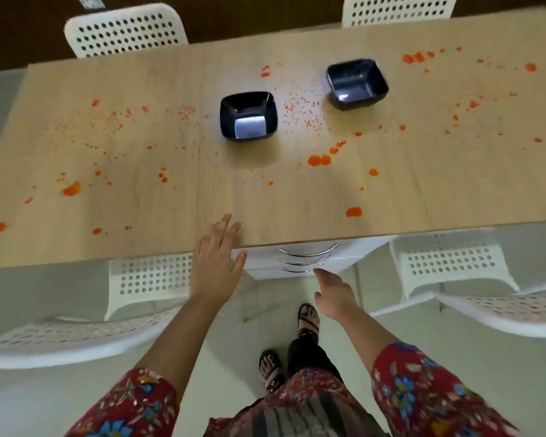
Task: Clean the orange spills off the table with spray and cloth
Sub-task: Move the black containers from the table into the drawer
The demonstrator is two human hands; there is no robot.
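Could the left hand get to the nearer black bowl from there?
Probably yes: the left hand rests open on the near edge of the table, and only spattered wood lies between it and the nearer black bowl.

You are standing in what looks like a home dining area. A wood-grain tabletop (pixel 297 200) is ringed by white perforated chairs (pixel 126 29) and carries two dark bowls (pixel 248 116). A white drawer unit (pixel 309 257) sits beneath it, and the pale floor (pixel 454 357) is possibly tiled.

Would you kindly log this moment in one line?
left hand: flat on table edge | right hand: open, near drawer handles | orange spills: across table | bowls: two, empty | spray, cloth: not in view
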